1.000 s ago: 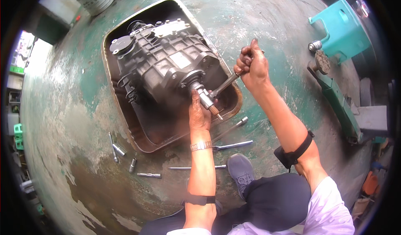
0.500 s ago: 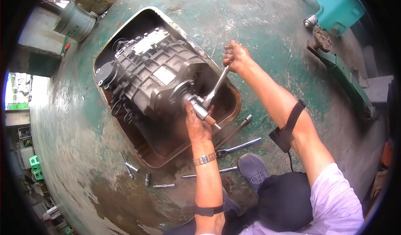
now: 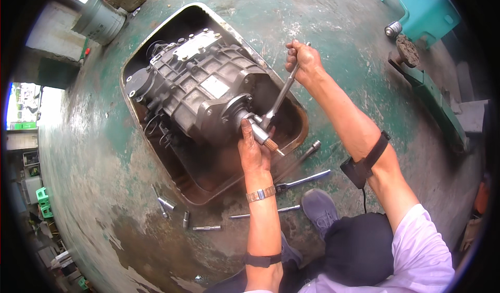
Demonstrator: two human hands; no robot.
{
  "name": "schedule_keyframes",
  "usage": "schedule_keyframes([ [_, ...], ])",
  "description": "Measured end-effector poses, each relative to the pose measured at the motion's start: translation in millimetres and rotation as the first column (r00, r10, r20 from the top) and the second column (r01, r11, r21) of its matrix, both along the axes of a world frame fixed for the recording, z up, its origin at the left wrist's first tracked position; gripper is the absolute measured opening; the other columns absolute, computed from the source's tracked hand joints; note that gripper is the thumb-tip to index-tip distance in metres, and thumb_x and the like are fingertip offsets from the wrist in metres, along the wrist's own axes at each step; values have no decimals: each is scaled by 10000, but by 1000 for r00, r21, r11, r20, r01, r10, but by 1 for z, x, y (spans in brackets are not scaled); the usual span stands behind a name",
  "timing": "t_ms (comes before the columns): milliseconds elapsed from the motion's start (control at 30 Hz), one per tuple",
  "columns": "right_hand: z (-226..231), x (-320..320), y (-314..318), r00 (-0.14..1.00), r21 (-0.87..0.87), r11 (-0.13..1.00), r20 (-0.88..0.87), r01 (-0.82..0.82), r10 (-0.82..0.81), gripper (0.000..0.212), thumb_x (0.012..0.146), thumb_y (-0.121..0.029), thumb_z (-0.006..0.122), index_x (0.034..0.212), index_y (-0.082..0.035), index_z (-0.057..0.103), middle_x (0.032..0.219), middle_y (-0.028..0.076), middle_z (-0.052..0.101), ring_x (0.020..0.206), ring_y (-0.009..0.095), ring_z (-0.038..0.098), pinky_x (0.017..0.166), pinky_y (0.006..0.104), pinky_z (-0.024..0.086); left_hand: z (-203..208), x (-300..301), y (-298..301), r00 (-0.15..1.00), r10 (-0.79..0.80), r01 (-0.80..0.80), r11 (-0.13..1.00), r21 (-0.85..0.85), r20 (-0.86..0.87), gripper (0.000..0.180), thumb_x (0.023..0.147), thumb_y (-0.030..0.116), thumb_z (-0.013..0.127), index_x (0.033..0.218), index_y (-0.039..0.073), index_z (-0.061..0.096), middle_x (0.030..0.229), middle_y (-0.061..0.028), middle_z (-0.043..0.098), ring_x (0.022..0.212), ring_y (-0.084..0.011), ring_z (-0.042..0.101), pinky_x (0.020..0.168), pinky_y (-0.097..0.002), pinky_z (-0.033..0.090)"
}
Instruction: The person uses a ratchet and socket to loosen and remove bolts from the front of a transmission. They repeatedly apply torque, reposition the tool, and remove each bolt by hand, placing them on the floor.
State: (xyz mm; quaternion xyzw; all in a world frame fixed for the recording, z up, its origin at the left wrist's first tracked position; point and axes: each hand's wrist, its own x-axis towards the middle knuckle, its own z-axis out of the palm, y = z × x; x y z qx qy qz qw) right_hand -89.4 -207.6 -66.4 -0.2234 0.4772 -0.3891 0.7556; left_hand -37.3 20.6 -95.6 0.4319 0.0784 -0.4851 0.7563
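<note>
A grey metal gearbox (image 3: 208, 87) lies in a dark, stained tub (image 3: 205, 196) on the floor. From its near end sticks a bright sleeve with a copper-toned splined shaft (image 3: 270, 144). My left hand (image 3: 254, 155) is wrapped around that sleeve from below, thumb on the near side and a fingertip showing beyond. Closed around the handle of a ratchet wrench (image 3: 282, 96) is my right hand (image 3: 304, 62), with the handle's end poking out above the fist. The wrench head sits beside the sleeve, close to the gearbox's front; what it engages is hidden.
On the floor near my shoe (image 3: 319, 212) lie a second ratchet (image 3: 304, 180), a long bar (image 3: 265, 212), an extension with a socket (image 3: 307, 155) and several small sockets (image 3: 207, 228). A teal stool (image 3: 419, 11) and a green floor jack (image 3: 429, 102) stand right; a bucket (image 3: 99, 21) stands far left.
My right hand has taken a fuller grip on the ratchet wrench, whose end now shows above the fist. My left hand stays on the sleeve. The whole view has shifted slightly.
</note>
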Motion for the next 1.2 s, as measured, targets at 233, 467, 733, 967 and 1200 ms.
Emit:
schedule_keyframes([
  [233,85,3,75,931,-484,796,-159,-364,329,243,935,-240,546,856,-13,585,585,-29,467,497,67,443,469,216,387,-9,-4,-5,992,32,-51,986,-160,-123,562,822,445,653,1156,23,492,1081,-104,571,1023,-232,574,874,-461,501],
  [467,106,20,115,541,-628,225,-371,-745,755,352,935,-329,547,872,6,634,719,31,579,686,112,519,628,305,456,-9,-10,-4,994,18,-40,977,-211,-103,632,885,418,582,1352,57,357,1350,-102,438,1217,-259,464,990,-429,436],
  [733,24,-28,19,993,-40,994,47,-106,107,334,983,-345,417,957,-23,505,580,-52,320,460,70,292,457,260,329,-3,-8,-5,994,71,-81,990,-115,-89,580,828,460,649,1207,70,447,1109,-75,541,1072,-246,551,989,-499,388],
  [967,-51,-41,8,990,224,973,116,58,-86,306,988,-303,405,910,-24,503,601,-27,356,481,84,324,479,286,349,-7,-5,-3,995,44,-52,994,-95,-88,586,832,470,639,1211,69,442,1108,-96,534,1077,-264,547,1007,-500,359],
  [1200,52,-7,41,979,-275,940,-33,-200,199,300,954,-281,485,912,7,556,609,-18,387,502,72,367,462,259,357,-9,-10,-7,991,70,-88,983,-163,-111,602,822,493,637,1216,80,445,1125,-82,529,1086,-231,531,943,-500,428],
])
